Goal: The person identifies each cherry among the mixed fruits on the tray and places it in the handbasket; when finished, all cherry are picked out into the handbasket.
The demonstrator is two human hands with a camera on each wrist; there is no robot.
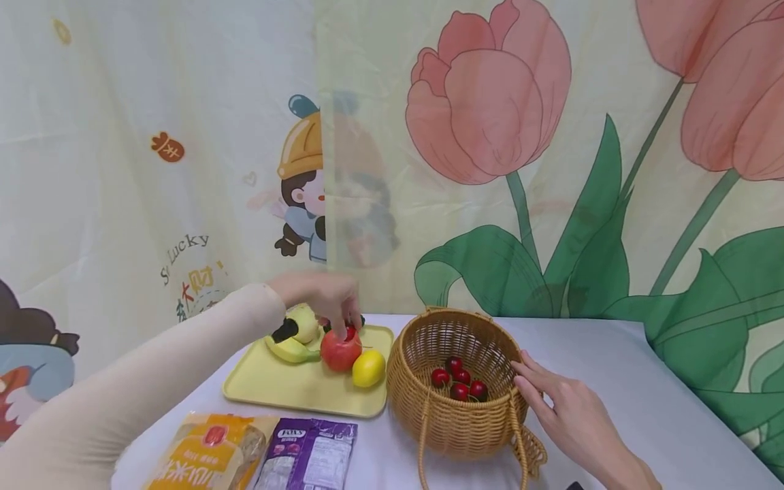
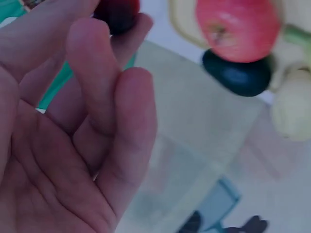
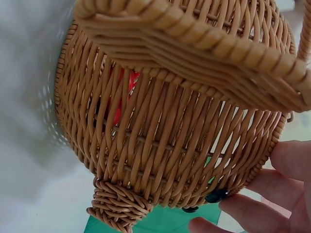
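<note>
My left hand (image 1: 333, 299) reaches over the yellow tray (image 1: 269, 395) and pinches a dark red cherry (image 2: 119, 14) between its fingertips. Just below it lies a red apple (image 1: 340, 350), with a lemon (image 1: 369, 369) to its right and a banana (image 1: 290, 350) to its left. A pale round fruit (image 1: 304, 322) and a dark oval one (image 2: 238, 75) lie near the apple. My right hand (image 1: 572, 412) touches the right rim of a wicker basket (image 1: 456, 432) with extended fingers. Several cherries (image 1: 459, 391) rest inside the basket.
In front of the tray lie a yellow food packet (image 1: 205, 456) and a purple packet (image 1: 309, 452). The basket's handle (image 1: 422, 442) hangs down at the front. Behind the white table (image 1: 588, 347) hangs a printed curtain (image 1: 380, 204).
</note>
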